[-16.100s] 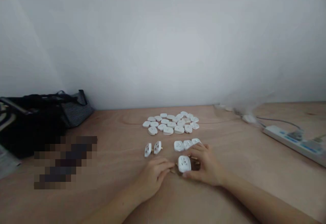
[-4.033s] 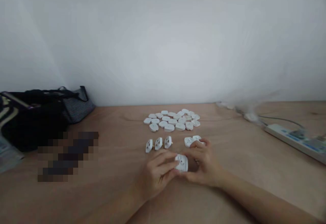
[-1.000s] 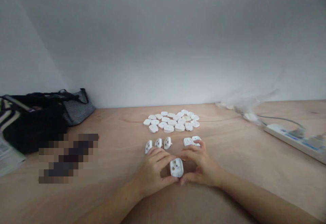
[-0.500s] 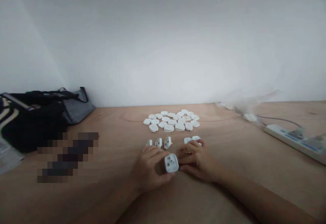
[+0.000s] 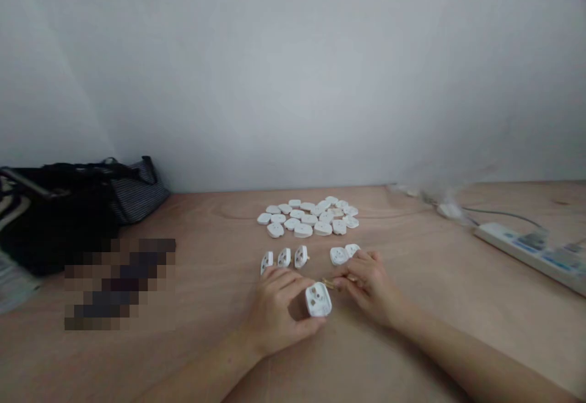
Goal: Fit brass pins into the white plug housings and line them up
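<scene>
A white plastic plug housing [image 5: 318, 300], holes facing up, sits upright against the left hand [image 5: 274, 312], beside brass pins [image 5: 330, 283] pinched by the right hand [image 5: 370, 288].

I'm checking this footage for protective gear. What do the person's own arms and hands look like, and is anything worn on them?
Both the left hand and the right hand are bare, with no gloves. The left forearm and right forearm show no sleeves, and no watch or bracelet is visible. The picture is too soft to make out rings or nails.
</scene>
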Action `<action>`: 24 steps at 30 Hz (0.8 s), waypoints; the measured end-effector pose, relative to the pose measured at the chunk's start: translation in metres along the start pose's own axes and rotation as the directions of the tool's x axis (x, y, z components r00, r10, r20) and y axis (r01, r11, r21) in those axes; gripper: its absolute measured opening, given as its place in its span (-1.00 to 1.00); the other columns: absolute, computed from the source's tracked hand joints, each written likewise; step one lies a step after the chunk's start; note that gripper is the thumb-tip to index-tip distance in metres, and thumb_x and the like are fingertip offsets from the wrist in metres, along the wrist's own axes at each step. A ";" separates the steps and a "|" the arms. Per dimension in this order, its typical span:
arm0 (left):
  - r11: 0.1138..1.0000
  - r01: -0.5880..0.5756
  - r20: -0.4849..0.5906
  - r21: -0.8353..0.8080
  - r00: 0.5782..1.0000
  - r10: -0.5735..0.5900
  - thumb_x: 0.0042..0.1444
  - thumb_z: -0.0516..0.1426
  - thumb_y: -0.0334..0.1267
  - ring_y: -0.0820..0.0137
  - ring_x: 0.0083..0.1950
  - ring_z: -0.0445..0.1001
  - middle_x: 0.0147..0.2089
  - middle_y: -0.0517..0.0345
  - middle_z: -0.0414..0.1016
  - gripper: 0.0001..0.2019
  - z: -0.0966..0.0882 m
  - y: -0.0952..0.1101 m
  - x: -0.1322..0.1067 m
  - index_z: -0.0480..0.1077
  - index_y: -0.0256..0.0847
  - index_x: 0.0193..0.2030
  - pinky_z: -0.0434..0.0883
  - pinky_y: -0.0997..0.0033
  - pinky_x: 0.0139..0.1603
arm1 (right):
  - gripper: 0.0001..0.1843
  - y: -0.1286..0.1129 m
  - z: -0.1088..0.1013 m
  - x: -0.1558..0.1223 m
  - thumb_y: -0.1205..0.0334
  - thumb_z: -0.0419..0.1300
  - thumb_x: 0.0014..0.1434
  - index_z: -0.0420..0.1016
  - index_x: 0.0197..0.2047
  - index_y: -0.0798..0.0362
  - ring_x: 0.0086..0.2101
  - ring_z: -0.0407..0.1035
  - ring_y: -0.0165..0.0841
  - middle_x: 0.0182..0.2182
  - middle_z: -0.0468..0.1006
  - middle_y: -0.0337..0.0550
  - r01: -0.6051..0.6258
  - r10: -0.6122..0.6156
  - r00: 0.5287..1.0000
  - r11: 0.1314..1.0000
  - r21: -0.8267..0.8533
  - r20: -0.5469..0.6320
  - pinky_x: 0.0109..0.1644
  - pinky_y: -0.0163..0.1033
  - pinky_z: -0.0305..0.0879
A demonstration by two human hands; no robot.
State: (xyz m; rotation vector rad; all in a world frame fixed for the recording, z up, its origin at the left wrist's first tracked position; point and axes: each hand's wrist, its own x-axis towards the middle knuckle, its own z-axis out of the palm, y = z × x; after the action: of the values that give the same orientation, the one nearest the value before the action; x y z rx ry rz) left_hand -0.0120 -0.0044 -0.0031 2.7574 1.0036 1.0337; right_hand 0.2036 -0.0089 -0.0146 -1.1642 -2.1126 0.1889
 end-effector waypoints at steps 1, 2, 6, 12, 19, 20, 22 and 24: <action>1.000 0.010 -0.003 0.005 1.000 -0.010 -0.19 0.29 -0.11 0.22 -0.25 0.47 -0.31 0.11 0.54 -0.65 0.000 0.000 0.000 0.47 -0.17 -0.22 0.31 0.19 -0.12 | -0.81 -0.001 -0.001 -0.001 0.21 0.08 0.22 0.47 -0.39 0.00 -0.36 0.30 -0.32 -0.48 0.51 -0.22 0.002 -0.001 1.000 0.999 0.037 -0.018 -0.18 -0.14 0.01; 1.000 0.021 -0.004 0.010 1.000 -0.021 -0.20 0.29 -0.12 0.22 -0.24 0.47 -0.30 0.11 0.54 -0.65 0.000 0.000 0.000 0.47 -0.16 -0.22 0.30 0.19 -0.11 | -0.81 -0.003 -0.001 -0.001 0.22 0.07 0.22 0.48 -0.37 -0.01 -0.37 0.30 -0.32 -0.48 0.51 -0.23 0.008 -0.007 1.000 0.998 0.067 -0.026 -0.18 -0.15 0.02; 0.999 0.041 -0.005 0.003 0.999 -0.041 -0.21 0.30 -0.15 0.22 -0.24 0.47 -0.28 0.13 0.55 -0.65 0.001 0.000 0.000 0.47 -0.16 -0.22 0.28 0.17 -0.09 | -0.84 -0.010 0.000 -0.005 0.25 0.08 0.22 0.50 -0.30 -0.04 -0.38 0.31 -0.33 -0.47 0.54 -0.24 0.075 -0.072 0.997 0.993 0.093 -0.033 -0.19 -0.14 0.03; 0.999 0.039 -0.022 -0.009 0.999 -0.039 -0.21 0.30 -0.11 0.23 -0.26 0.47 -0.33 0.14 0.55 -0.65 0.002 0.001 0.000 0.47 -0.18 -0.24 0.27 0.17 -0.12 | -0.86 -0.016 0.002 -0.005 0.25 0.11 0.19 0.51 -0.30 -0.05 -0.34 0.32 -0.32 -0.47 0.56 -0.25 0.155 -0.154 0.986 0.988 0.017 -0.063 -0.17 -0.11 0.02; 0.999 0.029 -0.049 -0.013 0.998 -0.030 -0.20 0.30 -0.11 0.24 -0.26 0.47 -0.32 0.13 0.56 -0.67 0.003 0.003 0.000 0.47 -0.18 -0.26 0.24 0.17 -0.11 | -0.87 -0.017 0.002 -0.004 0.28 0.14 0.17 0.52 -0.29 -0.08 -0.32 0.32 -0.37 -0.37 0.60 -0.30 0.281 -0.285 0.953 0.958 -0.051 -0.100 -0.17 -0.13 -0.01; 0.999 0.030 -0.055 -0.012 0.998 -0.031 -0.20 0.30 -0.12 0.24 -0.27 0.47 -0.32 0.14 0.56 -0.68 0.003 0.003 0.001 0.47 -0.18 -0.27 0.24 0.17 -0.11 | -0.87 -0.017 0.002 -0.003 0.29 0.14 0.17 0.52 -0.29 -0.07 -0.33 0.32 -0.38 -0.38 0.60 -0.30 0.292 -0.295 0.949 0.956 -0.042 -0.111 -0.17 -0.14 -0.01; 1.000 0.021 -0.057 -0.017 0.998 -0.022 -0.19 0.29 -0.10 0.25 -0.28 0.47 -0.33 0.14 0.56 -0.68 0.003 0.004 0.001 0.46 -0.19 -0.27 0.24 0.17 -0.12 | -0.87 -0.018 0.003 -0.003 0.29 0.14 0.18 0.52 -0.30 -0.05 -0.34 0.32 -0.39 -0.40 0.59 -0.30 0.293 -0.293 0.948 0.956 -0.021 -0.127 -0.16 -0.14 0.00; 1.000 0.008 -0.064 -0.027 0.998 -0.010 -0.18 0.29 -0.09 0.25 -0.29 0.47 -0.34 0.14 0.56 -0.68 0.003 0.005 0.002 0.46 -0.19 -0.27 0.25 0.18 -0.13 | -0.87 -0.019 0.003 -0.003 0.27 0.14 0.18 0.53 -0.31 -0.07 -0.33 0.31 -0.37 -0.37 0.59 -0.29 0.274 -0.274 0.954 0.962 -0.022 -0.122 -0.15 -0.13 0.01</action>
State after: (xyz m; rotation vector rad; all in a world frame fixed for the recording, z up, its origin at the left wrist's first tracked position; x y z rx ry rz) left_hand -0.0069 -0.0066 -0.0032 2.7123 1.0011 1.1324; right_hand 0.1901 -0.0219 -0.0103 -0.8492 -2.1366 -0.0162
